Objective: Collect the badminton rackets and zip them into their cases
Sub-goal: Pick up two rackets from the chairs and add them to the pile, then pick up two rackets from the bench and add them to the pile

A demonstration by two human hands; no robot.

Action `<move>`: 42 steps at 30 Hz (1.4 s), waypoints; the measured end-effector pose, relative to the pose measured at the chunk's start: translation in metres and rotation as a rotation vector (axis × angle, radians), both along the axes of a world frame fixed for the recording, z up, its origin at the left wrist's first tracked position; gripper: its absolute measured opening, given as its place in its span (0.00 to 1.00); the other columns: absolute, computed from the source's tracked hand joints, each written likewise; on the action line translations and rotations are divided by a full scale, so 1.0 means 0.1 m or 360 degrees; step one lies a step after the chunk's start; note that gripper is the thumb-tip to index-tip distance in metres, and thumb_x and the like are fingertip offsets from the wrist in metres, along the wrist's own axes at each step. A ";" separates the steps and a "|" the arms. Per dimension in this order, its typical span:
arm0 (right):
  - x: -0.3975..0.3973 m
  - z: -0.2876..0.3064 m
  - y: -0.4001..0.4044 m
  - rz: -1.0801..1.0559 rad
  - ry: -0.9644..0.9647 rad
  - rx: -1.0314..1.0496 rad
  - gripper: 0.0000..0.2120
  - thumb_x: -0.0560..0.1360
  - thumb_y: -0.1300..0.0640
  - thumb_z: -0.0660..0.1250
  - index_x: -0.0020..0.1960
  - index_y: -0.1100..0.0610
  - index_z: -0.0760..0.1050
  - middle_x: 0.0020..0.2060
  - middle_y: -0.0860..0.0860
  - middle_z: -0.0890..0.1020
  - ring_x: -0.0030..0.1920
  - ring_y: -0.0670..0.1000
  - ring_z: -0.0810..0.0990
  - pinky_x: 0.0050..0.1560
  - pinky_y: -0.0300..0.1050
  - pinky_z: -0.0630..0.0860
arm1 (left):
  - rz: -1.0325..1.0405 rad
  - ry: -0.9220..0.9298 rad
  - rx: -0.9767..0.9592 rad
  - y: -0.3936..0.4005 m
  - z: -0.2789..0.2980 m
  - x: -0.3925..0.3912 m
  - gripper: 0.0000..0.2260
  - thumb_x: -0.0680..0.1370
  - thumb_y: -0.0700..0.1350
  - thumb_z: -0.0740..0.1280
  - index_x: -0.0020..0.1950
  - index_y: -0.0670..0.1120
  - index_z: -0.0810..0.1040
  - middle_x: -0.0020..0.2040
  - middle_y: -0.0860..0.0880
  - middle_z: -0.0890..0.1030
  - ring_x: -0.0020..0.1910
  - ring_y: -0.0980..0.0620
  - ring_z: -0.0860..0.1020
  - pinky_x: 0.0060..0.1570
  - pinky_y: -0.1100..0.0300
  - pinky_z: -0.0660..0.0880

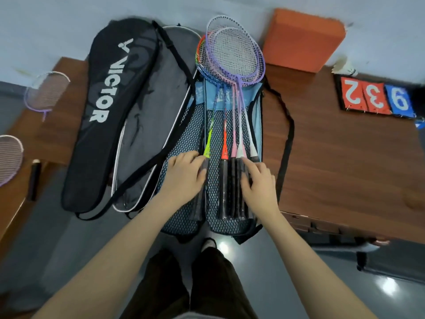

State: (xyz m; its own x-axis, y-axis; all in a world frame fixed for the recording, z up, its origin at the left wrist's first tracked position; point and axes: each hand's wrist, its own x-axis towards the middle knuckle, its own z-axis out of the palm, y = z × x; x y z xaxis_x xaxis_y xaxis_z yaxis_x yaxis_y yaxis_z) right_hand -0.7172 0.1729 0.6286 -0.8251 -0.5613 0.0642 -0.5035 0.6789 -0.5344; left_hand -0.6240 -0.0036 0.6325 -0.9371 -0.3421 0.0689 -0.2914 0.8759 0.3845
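On black case (108, 116): "VICTOR" lettering.

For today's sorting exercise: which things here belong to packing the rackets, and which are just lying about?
Belong: racket bundle, blue mesh case, black Victor case, loose rackets, left hand, right hand.

Lying about: orange block, number cards, shuttlecock.

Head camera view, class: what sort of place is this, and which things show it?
Probably a badminton hall or sports club room. Evidence: a flip scoreboard, a shuttlecock beside it on the wooden table, and rackets laid on an open blue case.
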 end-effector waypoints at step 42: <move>3.85 -1.26 -4.35 0.0165 -0.1212 0.0378 0.12 0.78 0.62 0.57 0.59 0.60 0.74 0.40 0.51 0.77 0.40 0.52 0.76 0.43 0.49 0.75 | 0.1922 -0.0457 0.1287 -3.60 -1.25 5.59 0.12 0.80 0.45 0.59 0.58 0.44 0.77 0.51 0.47 0.80 0.41 0.53 0.76 0.39 0.61 0.72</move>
State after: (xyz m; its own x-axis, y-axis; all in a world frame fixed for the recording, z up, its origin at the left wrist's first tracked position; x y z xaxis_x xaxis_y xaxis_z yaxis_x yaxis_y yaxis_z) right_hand -0.3322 -0.2622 0.5023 -0.5371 -0.5653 -0.6260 -0.1254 0.7875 -0.6035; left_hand -0.0646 -0.3640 0.5073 -0.0123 -0.7603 -0.6494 -0.8191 -0.3648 0.4427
